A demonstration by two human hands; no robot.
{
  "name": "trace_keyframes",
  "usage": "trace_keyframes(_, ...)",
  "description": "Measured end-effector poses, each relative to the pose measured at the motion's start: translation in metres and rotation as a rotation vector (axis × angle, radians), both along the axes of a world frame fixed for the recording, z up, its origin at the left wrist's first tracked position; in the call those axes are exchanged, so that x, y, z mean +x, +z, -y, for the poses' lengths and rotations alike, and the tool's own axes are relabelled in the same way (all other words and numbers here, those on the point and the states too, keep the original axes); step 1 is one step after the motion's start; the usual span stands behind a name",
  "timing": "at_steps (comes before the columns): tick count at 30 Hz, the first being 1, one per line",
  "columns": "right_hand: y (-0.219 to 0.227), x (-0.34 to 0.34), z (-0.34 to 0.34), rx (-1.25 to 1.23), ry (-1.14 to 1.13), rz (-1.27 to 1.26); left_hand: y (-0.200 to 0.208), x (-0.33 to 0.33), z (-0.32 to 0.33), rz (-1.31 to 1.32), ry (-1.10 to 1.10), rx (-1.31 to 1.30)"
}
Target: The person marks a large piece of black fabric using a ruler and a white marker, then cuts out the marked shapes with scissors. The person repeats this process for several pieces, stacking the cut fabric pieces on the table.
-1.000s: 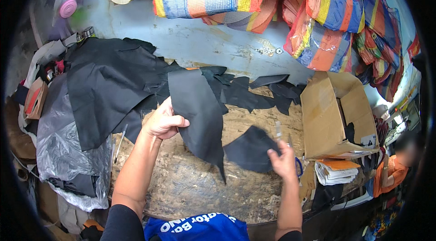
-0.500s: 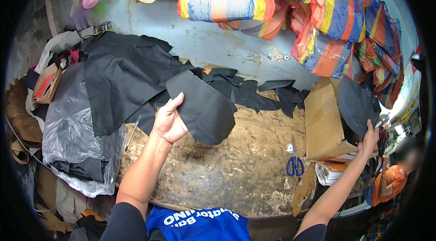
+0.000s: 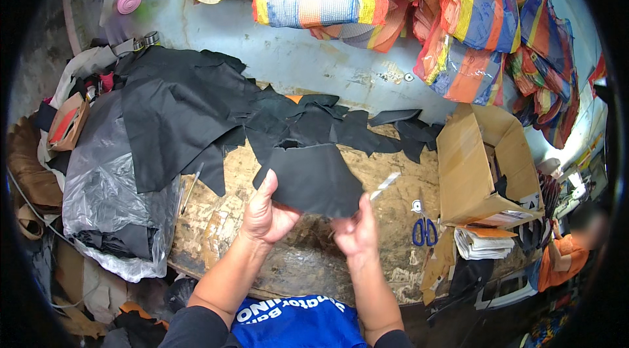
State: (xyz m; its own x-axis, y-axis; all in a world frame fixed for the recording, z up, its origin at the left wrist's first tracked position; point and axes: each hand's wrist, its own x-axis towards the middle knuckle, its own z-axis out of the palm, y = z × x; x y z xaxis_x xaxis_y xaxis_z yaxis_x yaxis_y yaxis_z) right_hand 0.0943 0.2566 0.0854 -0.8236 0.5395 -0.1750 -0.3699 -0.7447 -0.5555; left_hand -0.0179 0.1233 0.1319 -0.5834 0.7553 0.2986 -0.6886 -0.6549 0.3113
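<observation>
A black sheet piece (image 3: 311, 181) with a rounded outline, looking like leather or synthetic leather, is held up over the worn wooden table. My left hand (image 3: 267, 213) is closed on its left edge, thumb on top and fingers beneath. At its lower right corner is my right hand (image 3: 357, 230), fingers curled. A slim pale tool (image 3: 385, 185) sticks up past the right thumb; blur hides its exact kind. Whether the right fingers also pinch the sheet cannot be made out. Behind the piece lie several black offcuts (image 3: 367, 135).
An open cardboard box (image 3: 468, 171) stands at the right, with blue-handled scissors (image 3: 424, 231) beside it. Large black sheets (image 3: 177, 118) and a clear plastic bag (image 3: 108, 197) fill the left. Striped mesh bags (image 3: 478, 33) hang on the wall. A person in orange (image 3: 563, 263) is at far right.
My right hand has come from the box to the table's middle; the black piece it held there is no longer in it. My left hand has shifted right and down, turning its piece.
</observation>
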Motion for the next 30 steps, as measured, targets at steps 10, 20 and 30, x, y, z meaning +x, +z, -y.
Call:
trace_keyframes(10,0.062,0.035,-0.032,0.568,-0.395,-0.061,0.007,-0.028,0.040,-0.051,0.310,-0.307)
trace_keyframes(20,0.054,0.052,-0.038,0.815,-0.554,-0.100,0.003,-0.032,0.053,-0.037,-0.004,-0.051)
trace_keyframes(30,0.043,0.057,-0.029,0.545,-0.690,-0.209,-0.020,-0.048,0.065,0.048,-0.127,0.045)
